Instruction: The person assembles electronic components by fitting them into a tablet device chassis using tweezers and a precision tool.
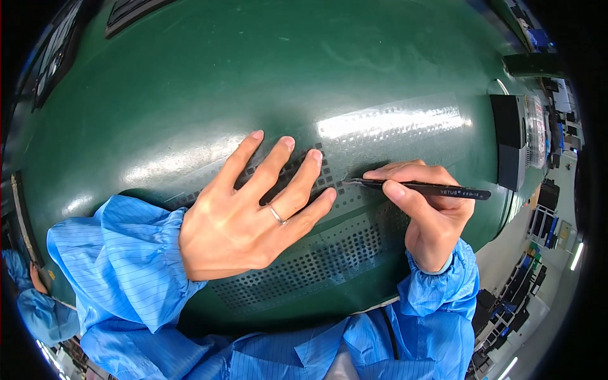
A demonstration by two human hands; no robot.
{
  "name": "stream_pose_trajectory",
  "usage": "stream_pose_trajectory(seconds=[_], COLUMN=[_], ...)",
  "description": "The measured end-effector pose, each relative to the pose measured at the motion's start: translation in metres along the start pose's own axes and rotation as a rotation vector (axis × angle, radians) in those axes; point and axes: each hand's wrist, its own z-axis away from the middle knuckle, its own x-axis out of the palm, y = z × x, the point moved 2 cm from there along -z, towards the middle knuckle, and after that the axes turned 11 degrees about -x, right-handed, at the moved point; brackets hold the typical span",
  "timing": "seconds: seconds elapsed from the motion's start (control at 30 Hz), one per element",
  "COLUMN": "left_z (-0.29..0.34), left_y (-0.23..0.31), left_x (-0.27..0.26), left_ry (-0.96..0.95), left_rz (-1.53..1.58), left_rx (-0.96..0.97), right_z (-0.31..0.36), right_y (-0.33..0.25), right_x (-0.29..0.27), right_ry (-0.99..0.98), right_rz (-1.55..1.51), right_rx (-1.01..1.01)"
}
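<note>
My left hand (247, 218) lies with its fingers spread over a clear sheet bearing rows of small dark squares (325, 170). A ring sits on one of its fingers. In my right hand (437, 215) a pair of black tweezers (453, 190) is pinched, its tips pointing left at the edge of the squares, close to my left fingertips. Whether the tips grip a square is too small to tell. Nearer to me, partly under my left hand, lies another clear sheet (297, 259) dense with dark dots. Beyond my right hand a glossy transparent sheet (411, 120) reflects the light.
Everything lies on a green tabletop (266, 76). A black box (508, 139) stands at the right edge, with clear plastic containers (536, 133) beside it. Dark-framed trays (130, 14) are at the far left. Another person's blue sleeve (47, 316) shows at the lower left.
</note>
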Motion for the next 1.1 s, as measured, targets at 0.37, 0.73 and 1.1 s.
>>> stream_pose_trajectory(seconds=[0.37,0.73,1.1], left_z=[0.004,0.036,-0.076], left_y=[-0.014,-0.284,-0.209], left_x=[-0.017,-0.028,-0.002], left_ry=[0.086,0.579,0.501], left_rz=[0.104,0.249,0.315], left_rx=[-0.057,-0.992,-0.864], right_z=[-0.024,-0.116,-0.188], right_y=[-0.024,-0.044,0.03], right_x=[0.0,-0.019,0.009], right_ry=[0.2,0.099,0.184], right_rz=[-0.321,-0.345,-0.44], right_rx=[0.104,-0.242,-0.152])
